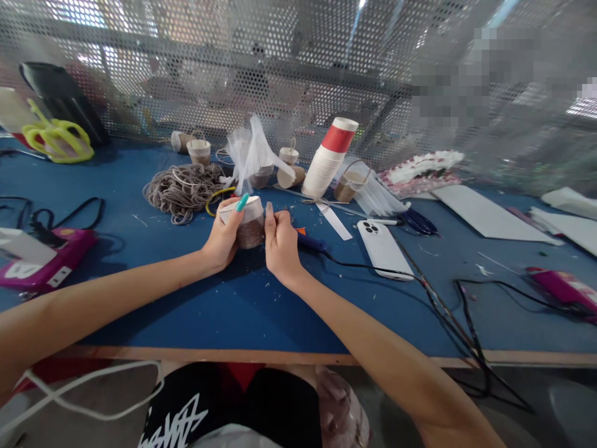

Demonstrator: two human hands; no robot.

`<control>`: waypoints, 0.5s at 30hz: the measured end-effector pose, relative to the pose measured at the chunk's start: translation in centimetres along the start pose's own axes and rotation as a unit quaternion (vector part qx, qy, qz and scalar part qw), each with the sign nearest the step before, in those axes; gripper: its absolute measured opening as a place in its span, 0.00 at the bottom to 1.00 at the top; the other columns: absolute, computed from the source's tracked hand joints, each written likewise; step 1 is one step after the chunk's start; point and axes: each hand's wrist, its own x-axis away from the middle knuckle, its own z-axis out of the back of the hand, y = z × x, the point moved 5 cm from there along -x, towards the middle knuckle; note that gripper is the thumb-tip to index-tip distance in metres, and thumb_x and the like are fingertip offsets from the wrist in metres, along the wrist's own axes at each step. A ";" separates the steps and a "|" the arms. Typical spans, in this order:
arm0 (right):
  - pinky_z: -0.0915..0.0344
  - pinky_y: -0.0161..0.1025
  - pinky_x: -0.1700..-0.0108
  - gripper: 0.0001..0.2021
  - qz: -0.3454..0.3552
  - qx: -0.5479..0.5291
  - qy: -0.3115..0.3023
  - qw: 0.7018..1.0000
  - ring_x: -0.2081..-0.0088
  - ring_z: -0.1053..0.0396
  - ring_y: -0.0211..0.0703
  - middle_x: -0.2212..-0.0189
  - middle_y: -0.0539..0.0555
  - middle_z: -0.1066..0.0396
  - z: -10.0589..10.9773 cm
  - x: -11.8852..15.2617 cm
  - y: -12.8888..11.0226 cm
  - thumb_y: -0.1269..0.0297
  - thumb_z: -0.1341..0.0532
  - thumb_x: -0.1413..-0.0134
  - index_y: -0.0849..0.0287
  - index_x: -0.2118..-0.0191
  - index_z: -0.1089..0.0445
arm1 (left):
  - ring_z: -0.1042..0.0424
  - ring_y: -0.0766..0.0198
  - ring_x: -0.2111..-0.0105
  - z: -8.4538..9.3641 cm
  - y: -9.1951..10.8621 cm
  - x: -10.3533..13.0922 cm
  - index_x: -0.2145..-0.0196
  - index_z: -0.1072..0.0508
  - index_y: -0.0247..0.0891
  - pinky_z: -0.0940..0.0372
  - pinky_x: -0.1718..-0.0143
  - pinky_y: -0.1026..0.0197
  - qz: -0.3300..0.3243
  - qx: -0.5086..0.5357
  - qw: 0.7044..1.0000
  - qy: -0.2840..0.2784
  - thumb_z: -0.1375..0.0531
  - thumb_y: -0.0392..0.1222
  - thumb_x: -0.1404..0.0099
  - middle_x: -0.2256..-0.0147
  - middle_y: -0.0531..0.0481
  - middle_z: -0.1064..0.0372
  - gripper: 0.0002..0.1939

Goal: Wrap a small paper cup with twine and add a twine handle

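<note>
A small paper cup (pixel 250 231) with a white rim and brown cord wound around its lower wall is held above the blue table. My left hand (pixel 224 233) grips it from the left, with the thumb, which has a turquoise nail, over the rim. My right hand (pixel 282 244) is closed against the cup's right side, thumb pointing up and fingers curled in. Its inner fingers are hidden. Just right of that hand lies a blue glue gun (pixel 311 242) with an orange tip and a black cable. A tangled heap of grey-brown cord (pixel 184 190) lies behind my left hand.
A tall stack of paper cups (pixel 324 165) leans at the back, near several cord-wrapped cups and white mesh (pixel 254 152). A white phone (pixel 385 249) lies to the right. Purple power strips (pixel 51 258) and loose cables are on the table, with a perforated metal screen (pixel 224 68) behind.
</note>
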 end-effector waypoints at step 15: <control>0.39 0.40 0.68 0.15 0.001 0.016 -0.006 1.000 0.71 0.36 0.41 0.74 0.51 0.37 -0.1 0.2 -0.1 0.49 0.49 0.42 0.55 0.69 0.47 | 0.31 0.67 0.67 -0.1 0.1 0.3 0.61 0.38 0.42 0.35 0.59 0.62 -0.019 -0.010 1.000 0.017 0.33 0.52 0.52 0.66 0.54 0.34 0.25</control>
